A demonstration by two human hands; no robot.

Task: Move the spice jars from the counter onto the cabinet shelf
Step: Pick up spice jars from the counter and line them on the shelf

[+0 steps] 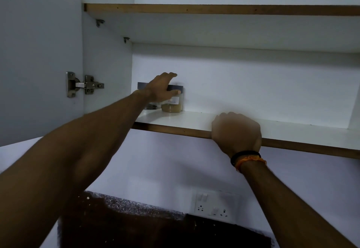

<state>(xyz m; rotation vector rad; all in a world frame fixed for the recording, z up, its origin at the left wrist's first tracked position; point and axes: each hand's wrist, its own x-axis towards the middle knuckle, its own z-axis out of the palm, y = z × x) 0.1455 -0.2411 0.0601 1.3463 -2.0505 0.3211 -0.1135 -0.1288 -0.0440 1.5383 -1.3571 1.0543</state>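
Two clear spice jars with dark lids stand at the left end of the lower cabinet shelf (194, 120). The right jar (172, 107) holds pale tan powder and has a white label. The left jar (150, 106) is mostly hidden behind my wrist. My left hand (162, 88) reaches into the cabinet and wraps around the tan jar near its lid, thumb above, fingers at its front. My right hand (236, 130) is closed over the shelf's brown front edge, further right. No jar is in it.
The cabinet door (39, 52) stands open at the left on a metal hinge (83, 85). An upper shelf (214, 9) runs above. Below, a white wall carries a socket plate (214, 205), with a dark backsplash (155, 228) under it.
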